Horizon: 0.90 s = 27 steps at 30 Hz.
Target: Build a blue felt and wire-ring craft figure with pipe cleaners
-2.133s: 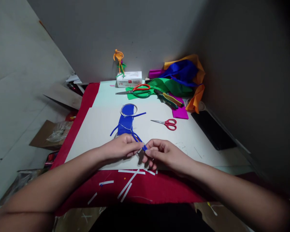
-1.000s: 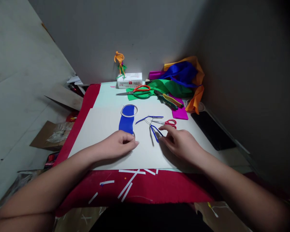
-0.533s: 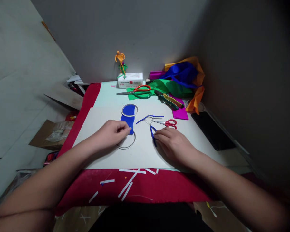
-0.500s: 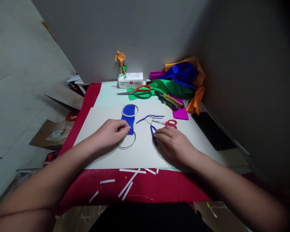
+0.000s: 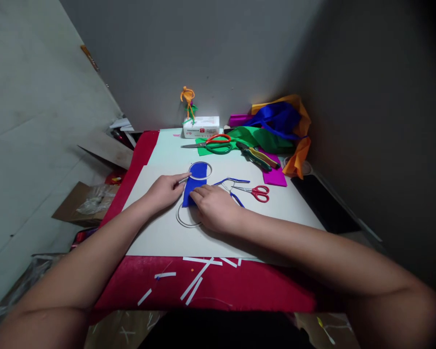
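Note:
A blue strip of paper or cloth lies on the white board, under a white ring at its far end and over a second ring at its near end. My left hand is at the strip's left side, index finger stretched to the upper ring's edge, thumb apart below. Across the strip's lower part lies my right hand, its outstretched fingertips resting on the blue surface and hiding some of it. A small wire figure with blue-wrapped limbs is partly hidden behind this hand. Red-handled scissors touch or overlap it.
Larger scissors, pliers and coloured strips lie farther back. An orange figure stands on a white box. A black phone-like slab is at right. Paper scraps lie on the red cloth.
My right hand has left the wire figure and moved left onto the blue strip. My left hand has let go of the strip's near end and shifted up toward the upper ring.

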Available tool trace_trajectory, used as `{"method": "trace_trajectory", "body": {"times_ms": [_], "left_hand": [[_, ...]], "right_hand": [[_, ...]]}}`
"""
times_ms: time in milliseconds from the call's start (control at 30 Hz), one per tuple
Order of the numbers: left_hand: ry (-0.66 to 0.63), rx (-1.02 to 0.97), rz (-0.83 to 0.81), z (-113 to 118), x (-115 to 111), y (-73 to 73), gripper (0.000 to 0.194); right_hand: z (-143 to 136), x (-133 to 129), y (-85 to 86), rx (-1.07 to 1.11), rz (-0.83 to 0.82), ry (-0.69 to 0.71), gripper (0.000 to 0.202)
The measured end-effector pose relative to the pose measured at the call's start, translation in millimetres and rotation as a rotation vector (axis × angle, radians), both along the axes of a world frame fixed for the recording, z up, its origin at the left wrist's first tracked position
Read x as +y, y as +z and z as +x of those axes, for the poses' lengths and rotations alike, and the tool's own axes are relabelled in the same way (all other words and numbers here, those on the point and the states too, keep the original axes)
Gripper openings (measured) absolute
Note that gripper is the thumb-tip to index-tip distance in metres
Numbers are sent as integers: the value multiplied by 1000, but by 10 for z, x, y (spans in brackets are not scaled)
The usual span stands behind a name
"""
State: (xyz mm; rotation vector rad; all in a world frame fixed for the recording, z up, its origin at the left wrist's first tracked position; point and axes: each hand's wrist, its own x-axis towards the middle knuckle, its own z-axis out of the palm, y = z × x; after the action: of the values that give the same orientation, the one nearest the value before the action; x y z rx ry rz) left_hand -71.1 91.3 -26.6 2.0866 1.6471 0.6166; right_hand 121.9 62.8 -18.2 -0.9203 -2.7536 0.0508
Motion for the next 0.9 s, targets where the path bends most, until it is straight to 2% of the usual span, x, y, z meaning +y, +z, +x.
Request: {"method": "trace_trajectory", "body": {"times_ms": [233,467,567,667,733,833,900], "left_hand": [[21,163,51,-19,62,-143,38],[9,262,55,-22,69,-126,40],[-12,292,53,-33,70,-111,40],[-36,316,62,-36,48,-95,41],[-46,340,72,-33,25,-77,41],[-66,393,86,-22,-2,-26,44],[-84,433,95,-10,-19,25,47]], "right_hand": [[-50,138,-34,-19,-20,7,18],[49,273,97,159,-37,-61,21],[141,272,184,275,-47,-30,22],[301,132,263,439,-24,120,21],[440,-41,291,455,57,245,22],[653,-335,265,274,145,368,23],[768,-497,198,204,117,362,22]]}}
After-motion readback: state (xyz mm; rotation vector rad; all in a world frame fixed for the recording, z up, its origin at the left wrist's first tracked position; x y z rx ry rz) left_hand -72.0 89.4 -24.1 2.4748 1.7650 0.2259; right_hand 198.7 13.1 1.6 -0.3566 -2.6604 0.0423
